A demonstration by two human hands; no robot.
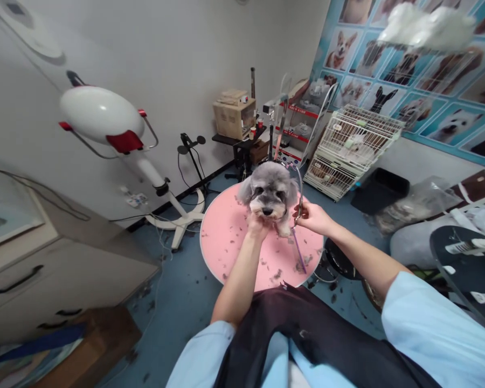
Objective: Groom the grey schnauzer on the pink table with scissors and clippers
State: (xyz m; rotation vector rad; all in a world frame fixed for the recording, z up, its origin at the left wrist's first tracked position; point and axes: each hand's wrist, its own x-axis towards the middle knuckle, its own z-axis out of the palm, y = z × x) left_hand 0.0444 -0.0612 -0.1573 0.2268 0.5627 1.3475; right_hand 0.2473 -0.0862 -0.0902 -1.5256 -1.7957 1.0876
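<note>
A small grey dog (269, 189) sits on a round pink grooming table (226, 237) and faces me. My left hand (257, 225) cups the dog under its chin and muzzle. My right hand (312, 216) is closed on grooming scissors (299, 188), whose blades point up beside the dog's left ear. A purple comb (298, 252) hangs down from the same hand. Tufts of cut grey hair lie scattered over the pink table top.
A white and red stand dryer (105, 121) rises at the left of the table. Grey drawers (44, 275) fill the near left. White wire cages (353, 145) stand at the back right, with a black stool (339, 261) beside the table. Hair litters the blue floor.
</note>
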